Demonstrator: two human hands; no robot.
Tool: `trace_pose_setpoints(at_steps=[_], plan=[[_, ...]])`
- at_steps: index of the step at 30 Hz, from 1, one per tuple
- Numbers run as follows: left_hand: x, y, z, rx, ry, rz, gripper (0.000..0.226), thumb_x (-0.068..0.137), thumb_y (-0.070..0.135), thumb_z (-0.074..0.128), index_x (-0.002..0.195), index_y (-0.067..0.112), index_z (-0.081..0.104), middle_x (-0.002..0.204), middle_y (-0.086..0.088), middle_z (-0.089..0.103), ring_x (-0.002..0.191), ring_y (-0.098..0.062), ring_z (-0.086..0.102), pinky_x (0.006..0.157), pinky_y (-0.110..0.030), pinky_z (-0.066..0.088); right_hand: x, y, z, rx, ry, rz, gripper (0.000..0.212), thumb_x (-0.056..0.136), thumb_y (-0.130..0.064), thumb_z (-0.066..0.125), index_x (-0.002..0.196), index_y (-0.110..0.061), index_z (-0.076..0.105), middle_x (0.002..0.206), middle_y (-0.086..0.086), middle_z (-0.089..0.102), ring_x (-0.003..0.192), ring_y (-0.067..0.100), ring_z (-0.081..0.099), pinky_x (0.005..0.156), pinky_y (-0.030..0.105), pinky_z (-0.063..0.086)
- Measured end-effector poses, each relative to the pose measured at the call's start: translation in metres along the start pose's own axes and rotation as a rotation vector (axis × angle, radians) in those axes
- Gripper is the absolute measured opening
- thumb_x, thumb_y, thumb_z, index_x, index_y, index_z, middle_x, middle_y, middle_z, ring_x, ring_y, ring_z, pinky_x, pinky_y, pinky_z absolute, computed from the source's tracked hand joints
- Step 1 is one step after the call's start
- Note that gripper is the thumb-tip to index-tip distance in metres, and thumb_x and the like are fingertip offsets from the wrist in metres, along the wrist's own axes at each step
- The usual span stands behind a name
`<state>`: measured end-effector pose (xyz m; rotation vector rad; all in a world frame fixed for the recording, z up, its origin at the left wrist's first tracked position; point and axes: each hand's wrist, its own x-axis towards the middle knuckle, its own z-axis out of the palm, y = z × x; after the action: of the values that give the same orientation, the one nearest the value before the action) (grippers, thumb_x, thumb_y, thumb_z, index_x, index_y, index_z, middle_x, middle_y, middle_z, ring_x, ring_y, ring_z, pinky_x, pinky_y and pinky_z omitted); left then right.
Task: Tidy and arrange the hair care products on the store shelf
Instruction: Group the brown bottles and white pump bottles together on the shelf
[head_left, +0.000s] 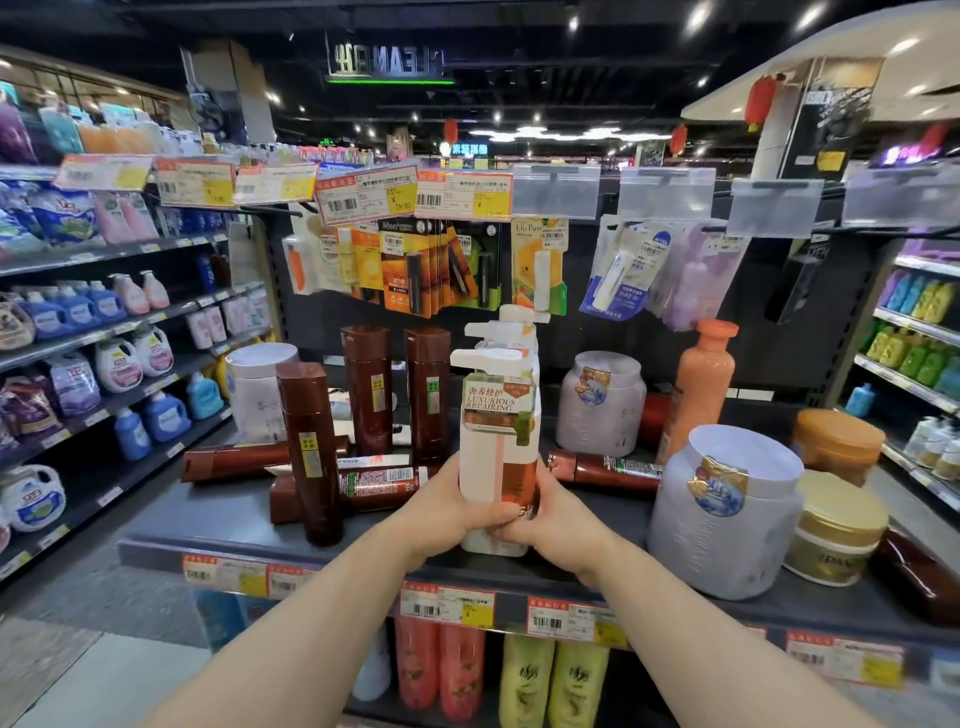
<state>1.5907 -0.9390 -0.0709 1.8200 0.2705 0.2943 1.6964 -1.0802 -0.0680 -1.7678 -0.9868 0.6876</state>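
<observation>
Both hands grip a white and orange pump bottle (498, 431) labelled "Luxurious Repairing" near the front of the dark shelf (218, 525). My left hand (447, 504) wraps its lower left side and my right hand (550, 512) its lower right. More white pump heads show right behind it. Three brown bottles stand upright to the left, the nearest (310, 452) in front. Other brown bottles lie flat: one at far left (234, 461), one behind my left hand (374, 480), one on the right (605, 470).
Pale lilac jars (722, 514), (600, 402) and a white tub (260, 389) stand on the shelf. A tall orange bottle (698, 389) and gold-lidded jars (836, 530) sit at right. Lip balm cards hang above. Detergent shelves line the left aisle.
</observation>
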Motion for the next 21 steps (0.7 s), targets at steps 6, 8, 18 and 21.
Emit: trace_pose_setpoints(at_steps=[6, 8, 18, 21], plan=[[-0.005, 0.01, -0.001, 0.012, -0.009, -0.05, 0.07, 0.072, 0.034, 0.084, 0.133, 0.033, 0.05, 0.123, 0.009, 0.067, 0.117, -0.009, 0.06, 0.106, -0.042, 0.044, -0.006, 0.008, 0.001, 0.017, 0.028, 0.037, 0.094, 0.074, -0.016, 0.078, 0.149, -0.034, 0.023, 0.126, -0.015, 0.061, 0.113, 0.002, 0.058, 0.093, 0.021, 0.049], [-0.009, 0.012, -0.001, -0.002, 0.031, -0.082, 0.077, 0.065, 0.045, 0.086, 0.133, 0.033, 0.051, 0.122, 0.01, 0.067, 0.118, -0.01, 0.06, 0.107, -0.043, 0.043, -0.011, 0.01, -0.002, 0.02, 0.079, 0.076, 0.105, 0.075, -0.016, 0.076, 0.154, -0.029, 0.008, 0.143, -0.012, 0.046, 0.128, 0.008, 0.048, 0.104, 0.027, 0.042], [-0.056, 0.059, 0.014, 0.461, 0.188, -0.279, 0.046, 0.084, 0.046, 0.07, 0.124, 0.022, 0.063, 0.112, 0.011, 0.066, 0.096, -0.006, 0.058, 0.085, -0.025, 0.047, -0.053, 0.002, -0.022, -0.055, 0.248, 0.03, 0.074, 0.085, -0.006, 0.064, 0.147, -0.03, 0.031, 0.148, -0.001, 0.042, 0.131, 0.016, 0.045, 0.099, 0.028, 0.044], [-0.064, 0.076, 0.032, 0.659, 0.254, -0.259, 0.049, 0.087, 0.049, 0.064, 0.127, 0.02, 0.061, 0.12, 0.004, 0.065, 0.108, -0.012, 0.06, 0.096, -0.03, 0.048, -0.07, 0.002, -0.031, -0.08, 0.279, -0.007, 0.05, 0.088, -0.007, 0.06, 0.132, -0.027, 0.053, 0.124, -0.007, 0.06, 0.104, 0.001, 0.057, 0.076, 0.01, 0.046]])
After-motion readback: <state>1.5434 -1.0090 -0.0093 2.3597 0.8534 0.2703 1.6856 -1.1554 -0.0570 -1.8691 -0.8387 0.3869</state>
